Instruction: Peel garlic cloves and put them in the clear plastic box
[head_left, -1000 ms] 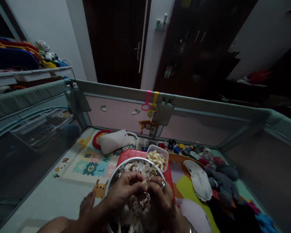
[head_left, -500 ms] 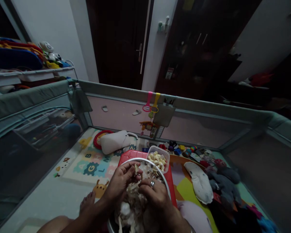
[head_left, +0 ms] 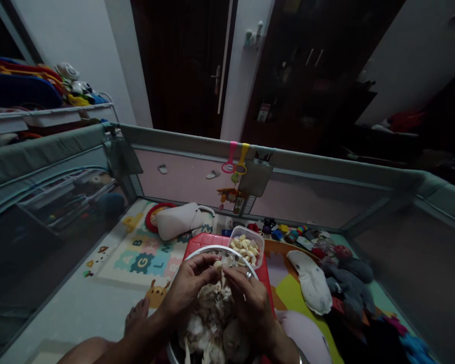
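Both hands are back together over the steel bowl (head_left: 191,255): my left hand (head_left: 187,285) and right hand (head_left: 248,298) now pinch one garlic clove (head_left: 217,264) above the skins. Beyond the bowl sits the tub of peeled cloves (head_left: 246,245); I judge peeling continues.

alphabet play mat (head_left: 144,255) carries a red tray (head_left: 197,242), pillow (head_left: 176,221), toys (head_left: 288,233).

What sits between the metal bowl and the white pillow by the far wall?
In the head view, only the red tray's far edge and alphabet mat lie between the bowl and white pillow.
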The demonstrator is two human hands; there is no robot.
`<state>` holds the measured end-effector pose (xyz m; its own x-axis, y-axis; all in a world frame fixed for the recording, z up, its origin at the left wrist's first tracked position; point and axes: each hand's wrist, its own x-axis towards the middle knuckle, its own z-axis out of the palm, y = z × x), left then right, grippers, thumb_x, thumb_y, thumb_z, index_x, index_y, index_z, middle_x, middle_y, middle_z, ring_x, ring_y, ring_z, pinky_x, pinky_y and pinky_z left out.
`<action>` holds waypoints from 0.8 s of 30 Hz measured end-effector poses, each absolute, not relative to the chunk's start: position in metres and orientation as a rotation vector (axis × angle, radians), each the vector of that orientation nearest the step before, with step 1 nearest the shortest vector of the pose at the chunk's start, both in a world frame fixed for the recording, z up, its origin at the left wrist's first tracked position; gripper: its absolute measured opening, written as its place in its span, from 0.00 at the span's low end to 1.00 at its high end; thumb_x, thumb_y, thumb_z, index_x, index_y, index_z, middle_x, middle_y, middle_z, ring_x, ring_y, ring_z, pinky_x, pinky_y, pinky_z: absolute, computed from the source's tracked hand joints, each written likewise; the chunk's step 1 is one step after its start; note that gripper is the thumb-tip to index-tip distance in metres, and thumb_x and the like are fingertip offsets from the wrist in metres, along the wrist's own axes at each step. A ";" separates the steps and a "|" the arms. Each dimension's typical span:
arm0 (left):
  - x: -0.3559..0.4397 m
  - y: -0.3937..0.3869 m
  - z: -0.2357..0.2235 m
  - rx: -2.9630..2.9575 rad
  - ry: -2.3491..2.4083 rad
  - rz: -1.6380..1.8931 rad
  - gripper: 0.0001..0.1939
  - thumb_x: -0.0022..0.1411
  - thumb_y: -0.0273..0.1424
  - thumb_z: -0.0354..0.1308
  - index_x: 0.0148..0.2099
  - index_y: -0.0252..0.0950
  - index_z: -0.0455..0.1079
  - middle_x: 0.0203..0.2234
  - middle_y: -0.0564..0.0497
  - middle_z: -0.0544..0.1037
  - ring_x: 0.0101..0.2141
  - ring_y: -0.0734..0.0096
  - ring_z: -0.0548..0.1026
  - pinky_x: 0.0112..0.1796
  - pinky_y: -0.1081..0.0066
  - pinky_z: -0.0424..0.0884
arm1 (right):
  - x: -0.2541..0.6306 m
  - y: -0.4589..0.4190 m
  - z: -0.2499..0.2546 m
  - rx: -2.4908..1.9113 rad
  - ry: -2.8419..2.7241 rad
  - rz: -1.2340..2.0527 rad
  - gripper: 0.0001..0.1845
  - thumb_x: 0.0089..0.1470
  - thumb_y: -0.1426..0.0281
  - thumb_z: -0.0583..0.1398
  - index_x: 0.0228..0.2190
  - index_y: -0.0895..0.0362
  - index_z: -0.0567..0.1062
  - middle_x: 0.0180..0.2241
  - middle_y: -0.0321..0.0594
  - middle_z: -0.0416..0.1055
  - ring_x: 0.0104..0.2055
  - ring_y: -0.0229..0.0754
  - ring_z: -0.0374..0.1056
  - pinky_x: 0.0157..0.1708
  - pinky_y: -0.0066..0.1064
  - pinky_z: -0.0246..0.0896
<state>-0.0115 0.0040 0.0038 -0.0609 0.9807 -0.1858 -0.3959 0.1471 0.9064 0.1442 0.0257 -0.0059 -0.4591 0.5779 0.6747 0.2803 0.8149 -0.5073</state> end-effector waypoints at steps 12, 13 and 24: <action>-0.012 0.001 0.005 0.937 0.958 1.124 0.18 0.47 0.42 0.62 0.35 0.31 0.73 0.19 0.54 0.71 0.19 0.77 0.68 0.23 0.77 0.62 | 0.144 0.024 -0.001 -0.638 -1.880 0.442 0.12 0.52 0.80 0.55 0.36 0.55 0.72 0.31 0.41 0.71 0.30 0.38 0.71 0.27 0.26 0.68; -0.012 0.001 0.005 0.955 0.964 1.117 0.18 0.48 0.42 0.62 0.34 0.31 0.73 0.19 0.54 0.71 0.19 0.77 0.69 0.23 0.77 0.63 | 0.145 0.024 -0.001 -0.636 -1.873 0.455 0.11 0.52 0.80 0.55 0.35 0.55 0.72 0.30 0.41 0.71 0.30 0.37 0.71 0.27 0.26 0.68; -0.009 0.000 0.011 1.055 1.116 1.103 0.16 0.48 0.39 0.62 0.37 0.32 0.77 0.21 0.49 0.77 0.22 0.72 0.70 0.26 0.75 0.65 | 0.145 0.024 -0.003 -0.650 -1.823 0.494 0.07 0.50 0.79 0.57 0.24 0.56 0.70 0.25 0.37 0.70 0.25 0.35 0.69 0.23 0.24 0.65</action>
<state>-0.0088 -0.0003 0.0111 0.0948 0.9866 -0.1325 -0.1208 0.1436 0.9822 0.1452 0.0245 -0.0031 -0.2643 0.6450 0.7171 0.1945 0.7639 -0.6154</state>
